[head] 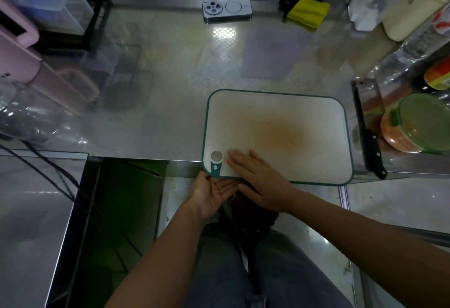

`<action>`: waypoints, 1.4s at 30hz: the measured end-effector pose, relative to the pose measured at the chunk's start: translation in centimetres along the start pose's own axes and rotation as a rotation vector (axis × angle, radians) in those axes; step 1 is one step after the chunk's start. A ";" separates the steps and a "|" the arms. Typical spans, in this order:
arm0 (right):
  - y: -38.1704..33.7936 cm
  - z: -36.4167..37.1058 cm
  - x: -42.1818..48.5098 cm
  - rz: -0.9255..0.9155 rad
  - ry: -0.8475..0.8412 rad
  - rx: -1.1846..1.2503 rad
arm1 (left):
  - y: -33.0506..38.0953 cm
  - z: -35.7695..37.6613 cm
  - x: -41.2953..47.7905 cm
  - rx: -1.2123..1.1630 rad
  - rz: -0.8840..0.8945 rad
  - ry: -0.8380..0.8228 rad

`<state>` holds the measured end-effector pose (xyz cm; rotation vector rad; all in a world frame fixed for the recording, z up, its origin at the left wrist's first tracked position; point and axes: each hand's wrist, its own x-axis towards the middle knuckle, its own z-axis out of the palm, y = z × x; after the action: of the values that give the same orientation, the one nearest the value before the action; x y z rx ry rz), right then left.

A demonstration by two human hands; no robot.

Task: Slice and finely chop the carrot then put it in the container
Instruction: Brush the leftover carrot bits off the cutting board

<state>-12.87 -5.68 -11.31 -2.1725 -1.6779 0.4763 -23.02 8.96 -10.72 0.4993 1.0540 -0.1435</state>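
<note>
- Head view: the shiny steel counter (158,118) fills the upper frame, its near edge running across mid-frame.
- The white plastic cutting board with a teal rim (316,161) lies right of centre, its long axis across the frame and its lower-left corner overhanging the counter edge.
- The round clear container with a green lid (418,125), at the right edge, holds the orange chopped carrot.
- A black-handled cleaver (367,122) lies between board and container.
- The right hand (253,173) rests flat on the board's lower-left corner, fingers straight.
- The left hand (211,193) waits cupped, palm up and unclenched, just below that corner.
- A few orange carrot specks (220,188) sit in that palm, so the likely final sweep runs toward the lower left.
</note>
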 end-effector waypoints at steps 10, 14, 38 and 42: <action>0.4 -1.6 -0.8 -0.002 0.009 0.273 | -0.8 0.7 -0.1 0.026 -0.006 -0.007; 4.5 -3.6 -2.2 0.312 0.276 0.184 | -1.4 1.4 0.1 0.003 -0.054 0.007; 1.3 -1.0 -6.5 0.099 0.005 0.143 | -4.9 4.8 1.0 -0.031 -0.047 -0.014; 2.2 -1.9 -6.4 0.147 0.138 0.231 | -4.9 5.0 0.7 -0.057 -0.037 -0.030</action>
<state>-11.67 -12.51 -10.34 -2.1141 -1.3279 0.5194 -20.37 2.48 -10.96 0.4249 1.0353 -0.1522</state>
